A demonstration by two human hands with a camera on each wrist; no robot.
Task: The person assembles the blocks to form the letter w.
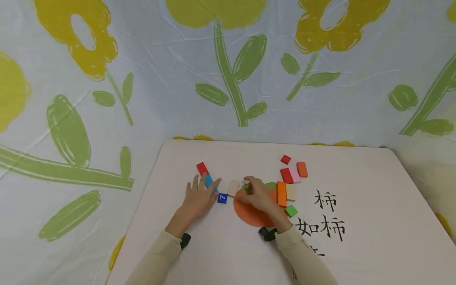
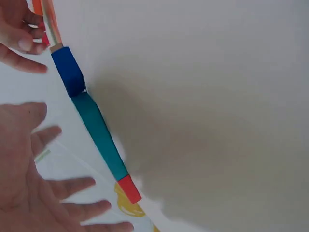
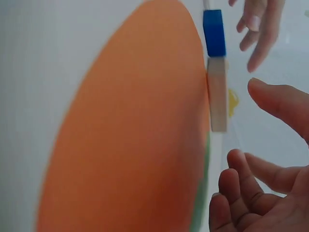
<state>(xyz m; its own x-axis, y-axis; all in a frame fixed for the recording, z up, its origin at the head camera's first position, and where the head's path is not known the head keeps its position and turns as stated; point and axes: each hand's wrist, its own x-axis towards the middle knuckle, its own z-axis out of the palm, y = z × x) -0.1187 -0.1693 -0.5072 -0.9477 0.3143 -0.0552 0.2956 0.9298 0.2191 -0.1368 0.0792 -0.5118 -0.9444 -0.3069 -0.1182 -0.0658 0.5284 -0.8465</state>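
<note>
My left hand [image 1: 199, 200] spreads its fingers beside a light blue block [image 2: 101, 135], holding nothing. A red block [image 1: 202, 168] adjoins the far end of that block. Towards the middle stand a dark blue cube [image 1: 222, 198] marked with a 7 and a pale wooden block [image 1: 233, 188]. Over the printed orange persimmon [image 1: 247, 215] hovers my right hand [image 1: 259, 196], thumb and fingers apart with a gap between them. In the right wrist view its loosely bent fingers [image 3: 229, 186] hold nothing, beside the wooden block.
Right of the persimmon lie an orange block [image 1: 281, 194], a wooden block [image 1: 290, 192] and a green cube [image 1: 291, 211]. Farther back are red [image 1: 286, 175], pink [image 1: 295, 174] and orange [image 1: 302, 169] blocks and a small red one [image 1: 285, 159]. Flowered cloth [image 1: 160, 79] hangs behind the table.
</note>
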